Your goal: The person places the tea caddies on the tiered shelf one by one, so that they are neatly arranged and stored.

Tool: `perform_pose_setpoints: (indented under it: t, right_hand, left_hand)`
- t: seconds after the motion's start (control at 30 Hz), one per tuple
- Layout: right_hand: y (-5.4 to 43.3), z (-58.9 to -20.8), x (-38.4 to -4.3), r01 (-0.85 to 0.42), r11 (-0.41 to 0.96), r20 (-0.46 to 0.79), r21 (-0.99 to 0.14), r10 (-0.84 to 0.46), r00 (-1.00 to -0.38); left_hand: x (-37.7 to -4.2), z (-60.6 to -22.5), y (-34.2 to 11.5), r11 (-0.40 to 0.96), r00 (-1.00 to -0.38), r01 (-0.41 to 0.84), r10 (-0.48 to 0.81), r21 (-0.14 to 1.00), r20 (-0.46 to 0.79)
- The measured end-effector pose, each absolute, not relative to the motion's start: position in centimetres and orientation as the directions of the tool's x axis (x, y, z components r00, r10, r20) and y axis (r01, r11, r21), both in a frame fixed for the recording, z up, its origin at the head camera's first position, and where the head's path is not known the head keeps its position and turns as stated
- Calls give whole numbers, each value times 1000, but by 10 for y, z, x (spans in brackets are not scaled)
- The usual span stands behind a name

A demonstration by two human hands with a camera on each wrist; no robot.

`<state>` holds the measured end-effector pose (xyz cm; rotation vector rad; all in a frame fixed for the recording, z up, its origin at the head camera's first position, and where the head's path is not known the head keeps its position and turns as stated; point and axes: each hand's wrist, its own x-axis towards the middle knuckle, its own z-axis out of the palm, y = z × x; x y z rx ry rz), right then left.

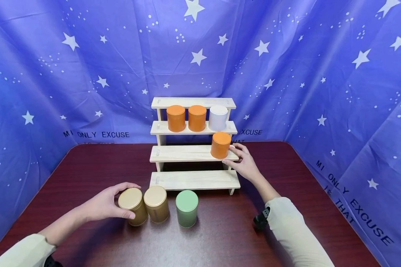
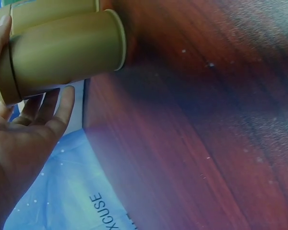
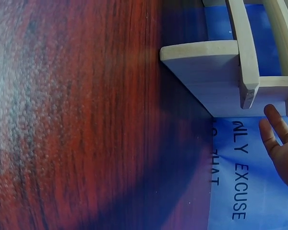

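My left hand (image 1: 107,202) curls round a gold tin (image 2: 67,55) at the front left, thumb across its near side and fingers behind the lid. A second gold tin (image 1: 156,204) stands right beside it, and a green tin (image 1: 187,209) a little to the right. My right hand (image 1: 245,163) is at the right end of the wooden tiered rack (image 1: 183,153). An orange tin (image 1: 220,145) stands upright there on the second step from the bottom. The right fingertips are at its side and the thumb is low by its base; in the right wrist view the fingers (image 3: 279,127) spread loosely.
Two more orange tins, left (image 1: 176,119) and middle (image 1: 197,119), and a white tin (image 1: 218,118) stand on the third step. The rack rests on a dark red table (image 1: 220,233). A blue starred cloth (image 1: 113,66) hangs behind and at both sides.
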<state>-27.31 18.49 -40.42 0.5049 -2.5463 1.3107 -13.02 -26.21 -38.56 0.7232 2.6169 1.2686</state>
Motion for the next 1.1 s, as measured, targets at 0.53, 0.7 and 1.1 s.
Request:
perform_pose_setpoints:
  t: [0.53, 0.7, 1.1]
  right_hand:
    - [184, -406, -273, -426, 541, 383, -725, -197, -903]
    - [184, -406, -273, -422, 542, 382, -727, -191, -904]
    - [185, -405, -272, -411, 544, 370, -732, -189, -909]
  left_hand:
    - [-126, -405, -265, 503, -869, 371, 485, 781, 100]
    - [-127, -406, -264, 535, -877, 380, 467, 755, 111]
    - [-129, -398, -265, 573, -910, 342, 400, 744, 110]
